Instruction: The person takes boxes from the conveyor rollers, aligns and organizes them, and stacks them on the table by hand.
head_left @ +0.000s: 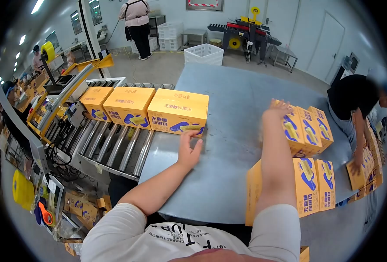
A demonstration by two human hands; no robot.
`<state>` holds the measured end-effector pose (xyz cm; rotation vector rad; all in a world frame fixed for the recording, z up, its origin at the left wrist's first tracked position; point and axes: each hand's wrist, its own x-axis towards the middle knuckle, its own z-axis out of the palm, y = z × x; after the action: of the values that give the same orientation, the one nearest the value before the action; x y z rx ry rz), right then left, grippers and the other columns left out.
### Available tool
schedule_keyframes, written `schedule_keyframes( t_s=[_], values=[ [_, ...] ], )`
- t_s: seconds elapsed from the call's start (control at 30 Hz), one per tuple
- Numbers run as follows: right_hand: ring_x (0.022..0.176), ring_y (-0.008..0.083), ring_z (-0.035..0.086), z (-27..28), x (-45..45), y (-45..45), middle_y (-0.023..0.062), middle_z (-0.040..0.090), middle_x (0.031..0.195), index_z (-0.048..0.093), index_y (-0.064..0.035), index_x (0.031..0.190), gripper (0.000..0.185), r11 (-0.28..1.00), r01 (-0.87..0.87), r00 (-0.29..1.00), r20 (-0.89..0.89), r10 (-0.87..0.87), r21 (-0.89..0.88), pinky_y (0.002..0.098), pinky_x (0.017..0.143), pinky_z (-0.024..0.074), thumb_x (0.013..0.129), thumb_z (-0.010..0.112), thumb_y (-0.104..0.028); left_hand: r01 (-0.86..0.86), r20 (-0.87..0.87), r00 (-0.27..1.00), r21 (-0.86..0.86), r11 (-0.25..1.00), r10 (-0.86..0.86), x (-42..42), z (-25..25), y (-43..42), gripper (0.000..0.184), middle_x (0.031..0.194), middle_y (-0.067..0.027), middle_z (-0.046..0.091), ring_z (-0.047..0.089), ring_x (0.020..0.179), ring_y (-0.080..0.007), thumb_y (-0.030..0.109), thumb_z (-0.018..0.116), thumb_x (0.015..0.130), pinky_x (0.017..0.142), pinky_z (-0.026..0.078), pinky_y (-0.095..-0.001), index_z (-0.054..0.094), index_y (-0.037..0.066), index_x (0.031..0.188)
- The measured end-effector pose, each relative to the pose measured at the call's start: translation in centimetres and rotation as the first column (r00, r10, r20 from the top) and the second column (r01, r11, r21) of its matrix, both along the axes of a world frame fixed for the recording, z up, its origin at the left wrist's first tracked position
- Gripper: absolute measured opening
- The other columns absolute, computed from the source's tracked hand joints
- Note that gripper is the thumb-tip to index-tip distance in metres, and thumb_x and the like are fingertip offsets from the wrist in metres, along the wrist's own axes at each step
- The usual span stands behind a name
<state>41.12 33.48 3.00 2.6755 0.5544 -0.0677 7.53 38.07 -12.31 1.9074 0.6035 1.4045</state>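
At the end of the roller conveyor, my left hand (190,149) has its fingers apart and touches the front lower corner of a yellow carton (180,105). That carton rests partly on the metal table, in line with a middle carton (129,98) and another carton (95,98) on the rollers. My right arm reaches far across the table. My right hand (279,108), slightly blurred, lies with fingers spread at the top end of a standing carton (291,131), one of three side by side. My forearm partly hides a nearer group of cartons (307,185).
The metal table (228,131) spans the middle. A carton-sealing machine (62,100) stands over the conveyor rollers (115,144). At the right, a co-worker (355,100) handles more cartons (364,168). A white crate (203,54) sits beyond the table. Another person (135,26) stands at the back.
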Motion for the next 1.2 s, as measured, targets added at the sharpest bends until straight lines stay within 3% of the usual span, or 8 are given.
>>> schedule_keyframes(
  t_s=[0.17,0.27,0.6,0.77,0.8,0.9,1.07,1.2],
  values=[
    [0.158,0.0433,0.014,0.0,-1.1,0.0,0.0182,0.011,0.172,0.008,-0.0223,0.168,0.089,0.983,-0.093,0.996,0.024,0.090,0.156,0.0691,0.118,0.0240,0.097,0.058,-0.040,-0.453,0.127,0.881,-0.056,0.890,0.456,-2.3,2.1,4.8,0.043,0.127,-0.0147,0.047,0.050,0.112,-0.0254,0.008,0.067,0.092,0.102,0.042,-0.0387,0.051,0.000,0.131],
    [0.157,0.0427,0.018,-0.9,-3.1,2.0,0.0187,0.019,0.171,0.018,-0.0204,0.166,0.085,0.954,-0.243,0.970,0.077,0.233,0.173,0.0662,0.118,0.0257,0.094,0.062,-0.033,-0.373,0.308,0.807,-0.396,0.839,0.504,-4.0,2.5,8.9,0.044,0.132,-0.0146,0.040,0.049,0.112,-0.0225,0.010,0.067,0.095,0.103,0.042,-0.0380,0.049,-0.001,0.134],
    [0.123,0.0351,0.061,-2.4,-4.1,2.8,0.0136,0.067,0.126,0.064,-0.0113,0.132,0.049,0.737,-0.516,0.856,0.236,0.460,0.436,0.0541,0.099,0.0489,0.091,0.069,-0.037,-0.530,0.188,0.805,-0.196,0.825,0.562,-5.1,2.1,10.6,0.038,0.128,-0.0145,0.039,0.048,0.113,-0.0240,0.016,0.067,0.097,0.103,0.041,-0.0375,0.051,-0.003,0.127],
    [0.118,0.0348,0.065,-1.7,-3.8,3.4,0.0132,0.070,0.124,0.069,-0.0104,0.127,0.061,0.655,-0.409,0.874,0.066,0.482,0.635,0.0542,0.099,0.0489,0.092,0.063,-0.059,-0.168,0.186,0.966,-0.067,0.984,0.178,-4.2,0.4,7.2,0.021,0.081,-0.0037,0.055,0.053,0.080,-0.0159,0.018,0.058,0.101,0.078,0.046,-0.0336,0.059,0.002,0.087],
    [0.121,0.0344,0.064,-1.7,-4.0,3.5,0.0142,0.069,0.126,0.070,-0.0102,0.127,0.064,0.581,-0.465,0.822,0.082,0.564,0.668,0.0550,0.099,0.0487,0.091,0.062,-0.063,0.204,0.213,0.966,-0.276,0.939,-0.148,-4.1,3.6,3.0,0.029,0.075,-0.0040,0.058,0.057,0.074,-0.0163,0.021,0.060,0.099,0.072,0.048,-0.0342,0.060,0.003,0.077],
    [0.132,0.0349,0.056,-0.9,-6.7,3.7,0.0173,0.061,0.140,0.066,-0.0108,0.134,0.077,0.475,-0.540,0.704,0.065,0.707,0.695,0.0583,0.102,0.0470,0.087,0.062,-0.071,0.534,-0.048,0.844,0.002,0.845,-0.534,-3.0,3.0,2.9,0.035,0.082,-0.0102,0.070,0.066,0.081,-0.0226,0.028,0.061,0.099,0.075,0.050,-0.0337,0.073,0.001,0.081],
    [0.155,0.0417,0.024,2.6,-16.6,2.2,0.0189,0.022,0.169,0.033,-0.0166,0.162,0.112,0.854,-0.379,0.855,-0.219,0.470,0.355,0.0665,0.113,0.0365,0.074,0.072,-0.072,0.173,-0.037,0.984,0.023,0.985,-0.172,-3.2,1.4,3.7,0.034,0.081,-0.0101,0.068,0.063,0.078,-0.0213,0.020,0.056,0.101,0.073,0.048,-0.0346,0.070,0.000,0.078],
    [0.156,0.0438,0.020,1.6,-12.7,3.7,0.0211,0.013,0.171,0.020,-0.0142,0.166,0.116,0.844,-0.329,0.827,-0.303,0.474,0.423,0.0637,0.118,0.0327,0.073,0.076,-0.055,-0.044,0.127,0.990,-0.082,0.996,0.054,-3.2,1.6,4.7,0.026,0.084,-0.0067,0.063,0.059,0.081,-0.0176,0.014,0.054,0.103,0.077,0.045,-0.0316,0.065,0.000,0.084]
  ],
)
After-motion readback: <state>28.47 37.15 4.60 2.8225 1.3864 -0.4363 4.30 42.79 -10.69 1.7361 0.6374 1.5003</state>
